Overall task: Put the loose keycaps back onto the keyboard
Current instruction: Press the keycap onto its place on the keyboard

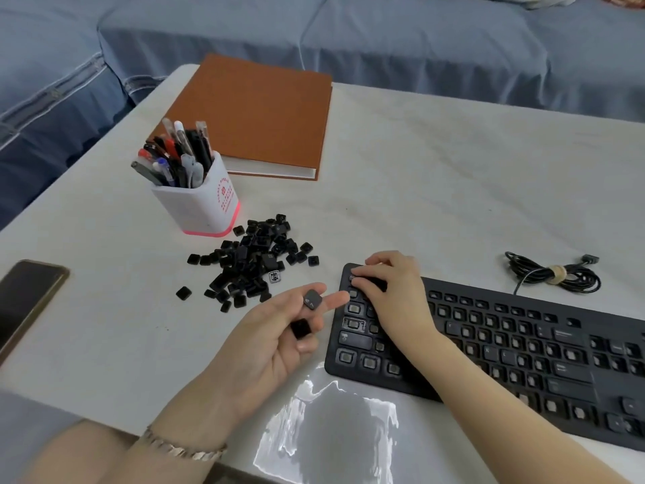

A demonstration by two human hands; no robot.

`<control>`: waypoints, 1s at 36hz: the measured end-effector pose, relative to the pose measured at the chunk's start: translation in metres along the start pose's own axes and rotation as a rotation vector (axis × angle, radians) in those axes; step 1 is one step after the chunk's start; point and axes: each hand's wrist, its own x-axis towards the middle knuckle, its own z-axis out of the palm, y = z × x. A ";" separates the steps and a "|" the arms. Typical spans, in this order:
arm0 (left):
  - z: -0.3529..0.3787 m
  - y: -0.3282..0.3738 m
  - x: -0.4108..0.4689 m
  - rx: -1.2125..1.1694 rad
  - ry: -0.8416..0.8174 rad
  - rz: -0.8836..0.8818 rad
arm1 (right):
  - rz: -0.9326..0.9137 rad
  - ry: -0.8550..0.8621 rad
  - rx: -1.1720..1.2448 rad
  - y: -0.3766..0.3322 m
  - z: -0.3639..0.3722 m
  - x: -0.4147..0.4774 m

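Observation:
A black keyboard [506, 347] lies at the right, most of its key seats bare. Loose black keycaps [254, 260] are heaped on the table to its left. My left hand [275, 340] is palm up beside the keyboard's left edge. One keycap [312, 299] lies on its fingers and a second keycap [301, 328] is held under the thumb. My right hand [387, 291] rests on the keyboard's top left corner, its bent fingertips pressing down on the top rows. What lies under those fingertips is hidden.
A white pen holder [199, 200] full of pens stands behind the heap, with a brown book [258, 113] beyond it. A phone [28, 298] lies at the left edge. A coiled black cable [555, 274] sits behind the keyboard. A blue sofa [384, 40] borders the white table [436, 190].

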 end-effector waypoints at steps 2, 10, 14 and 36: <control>0.000 0.000 0.000 0.019 -0.002 0.005 | 0.004 0.003 0.000 0.000 0.000 0.001; -0.001 -0.002 0.003 0.075 0.002 0.044 | -0.035 0.016 -0.022 0.002 0.001 0.001; -0.001 -0.004 0.005 0.116 0.035 0.067 | -0.052 0.044 -0.025 0.005 0.002 0.000; -0.014 -0.016 0.013 0.218 0.312 0.059 | -0.380 0.250 -0.537 0.020 0.014 -0.018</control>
